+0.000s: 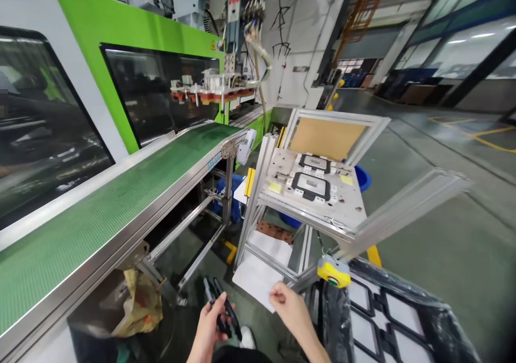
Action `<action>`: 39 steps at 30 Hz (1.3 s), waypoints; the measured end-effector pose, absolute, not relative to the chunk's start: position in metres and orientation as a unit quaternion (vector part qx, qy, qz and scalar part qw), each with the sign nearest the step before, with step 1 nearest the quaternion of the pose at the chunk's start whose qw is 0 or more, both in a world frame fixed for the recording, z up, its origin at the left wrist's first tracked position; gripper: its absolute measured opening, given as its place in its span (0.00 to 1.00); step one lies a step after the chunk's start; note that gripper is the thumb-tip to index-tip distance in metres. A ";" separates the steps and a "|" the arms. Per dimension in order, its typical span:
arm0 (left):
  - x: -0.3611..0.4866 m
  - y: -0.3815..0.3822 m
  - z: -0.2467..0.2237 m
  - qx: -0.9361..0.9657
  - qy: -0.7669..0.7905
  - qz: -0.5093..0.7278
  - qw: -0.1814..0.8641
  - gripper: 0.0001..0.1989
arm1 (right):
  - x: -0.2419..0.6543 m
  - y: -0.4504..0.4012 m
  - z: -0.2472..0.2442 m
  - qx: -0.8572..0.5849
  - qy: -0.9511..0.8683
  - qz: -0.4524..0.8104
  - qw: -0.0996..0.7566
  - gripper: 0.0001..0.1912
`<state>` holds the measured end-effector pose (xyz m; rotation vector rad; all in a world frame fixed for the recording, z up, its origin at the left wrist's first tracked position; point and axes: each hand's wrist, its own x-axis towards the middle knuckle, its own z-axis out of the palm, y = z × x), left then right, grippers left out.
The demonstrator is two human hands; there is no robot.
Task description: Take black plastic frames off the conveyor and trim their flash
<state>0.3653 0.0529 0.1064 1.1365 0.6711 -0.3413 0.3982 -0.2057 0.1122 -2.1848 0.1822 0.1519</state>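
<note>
Evidently between parts, the left hand [212, 320] grips black cutters [221, 309] while the right hand [290, 306] pinches nothing visible, nearest the white sheet [258, 280].

We see an aluminium-frame stand [258, 191] whose tilted top plate [350, 207] carries two black frames [312, 186] at its middle and yellow pads [274, 187] towards its left and right edges. White sheets [266, 250] lie on its lower shelf.

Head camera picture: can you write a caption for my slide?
Left hand holds black cutters, right hand pinches a white sheet, beside a green conveyor belt.
</note>
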 end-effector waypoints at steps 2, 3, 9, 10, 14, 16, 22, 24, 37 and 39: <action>0.368 0.056 0.096 0.527 0.322 -0.171 0.768 0.38 | 0.401 -0.237 0.106 -0.898 0.095 0.049 0.427 0.22; 0.369 0.058 0.091 0.526 0.326 -0.175 0.765 0.37 | 0.402 -0.247 0.104 -0.902 0.095 0.049 0.418 0.25; 0.373 0.056 0.075 0.503 0.338 -0.167 0.778 0.33 | 0.395 -0.214 0.104 -0.879 0.037 0.097 0.466 0.31; 0.373 0.055 0.074 0.505 0.337 -0.174 0.776 0.33 | 0.392 -0.198 0.105 -0.867 0.022 0.120 0.484 0.32; 0.376 0.051 0.074 0.510 0.318 -0.211 0.771 0.35 | 0.380 -0.136 0.119 -0.844 -0.051 0.199 0.496 0.29; 0.378 0.052 0.077 0.512 0.318 -0.210 0.770 0.34 | 0.378 -0.115 0.128 -0.842 -0.079 0.211 0.490 0.22; 0.370 0.060 0.110 0.531 0.297 -0.141 0.781 0.29 | 0.389 -0.103 0.127 -0.806 -0.131 0.246 0.523 0.19; 0.365 0.061 0.120 0.533 0.293 -0.124 0.784 0.31 | 0.395 -0.108 0.114 -0.784 -0.146 0.272 0.539 0.24; 0.358 0.083 0.109 0.438 0.333 -0.130 0.825 0.37 | 0.406 -0.098 0.082 -0.742 -0.116 0.368 0.548 0.45; 0.358 0.084 0.109 0.416 0.332 -0.134 0.836 0.36 | 0.410 -0.095 0.088 -0.752 -0.135 0.367 0.531 0.45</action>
